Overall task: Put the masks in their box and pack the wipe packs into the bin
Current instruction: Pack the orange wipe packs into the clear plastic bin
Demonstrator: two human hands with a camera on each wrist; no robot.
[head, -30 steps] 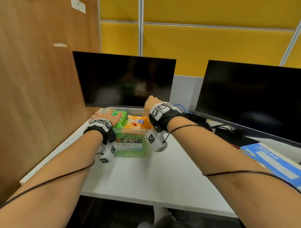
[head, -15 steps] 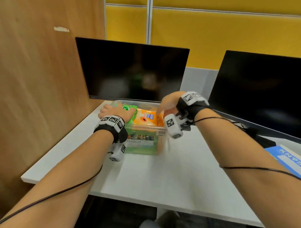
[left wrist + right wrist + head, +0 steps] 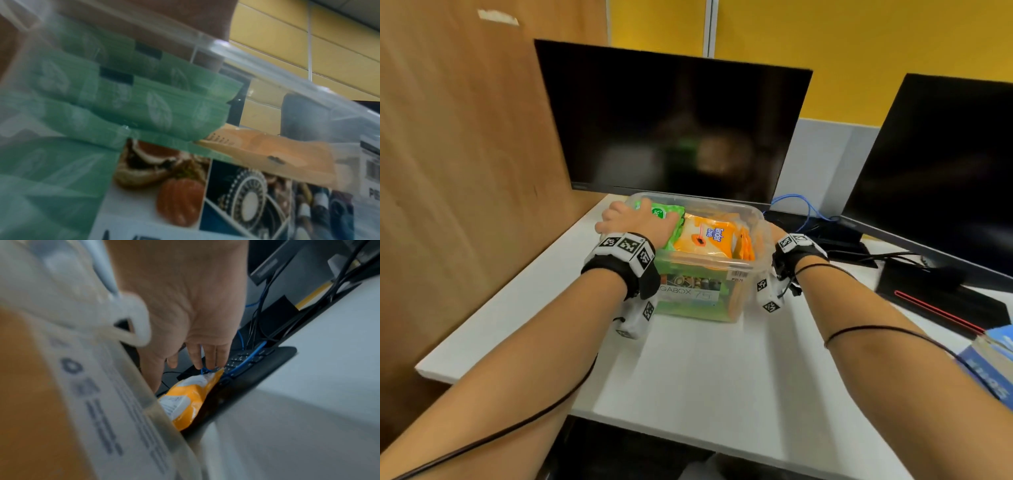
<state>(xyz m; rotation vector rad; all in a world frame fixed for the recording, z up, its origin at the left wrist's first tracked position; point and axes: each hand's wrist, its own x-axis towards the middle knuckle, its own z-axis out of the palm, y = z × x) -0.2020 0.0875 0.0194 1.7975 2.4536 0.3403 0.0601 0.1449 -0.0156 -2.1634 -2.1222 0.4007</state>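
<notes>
A clear plastic bin (image 3: 748, 246) sits at the middle of the head view on a white desk (image 3: 705, 370), just in front of a dark monitor (image 3: 671, 123); a printed label reading "GABOX" shows through its near wall. Inside it, green wipe packs (image 3: 666, 214) are stacked on the left side and orange wipe packs (image 3: 705, 236) fill the right side, the top one marked "Tender Love".

The left hand (image 3: 635, 222) lies over the bin's left rim with its palm on the top green pack, fingers spread flat rather than curled; in the left wrist view the green packs (image 3: 144, 97) are pressed against the clear wall with an orange pack's edge (image 3: 267, 151) below them.

The right hand (image 3: 185, 305) reaches down outside the bin's right wall, toward the middle of the right wrist view; its fingers (image 3: 211, 356) point downward, straight and loose, just above a loose orange pack (image 3: 189, 399) that lies between the bin wall and a black keyboard (image 3: 257, 369); whether they touch it I cannot tell; a blue cable (image 3: 246, 360) runs across the keys.

At the lower right edge of the head view a blue mask box (image 3: 993, 370) rests on the desk, well apart from the bin; a second dark monitor (image 3: 941, 171) stands at the upper right.
</notes>
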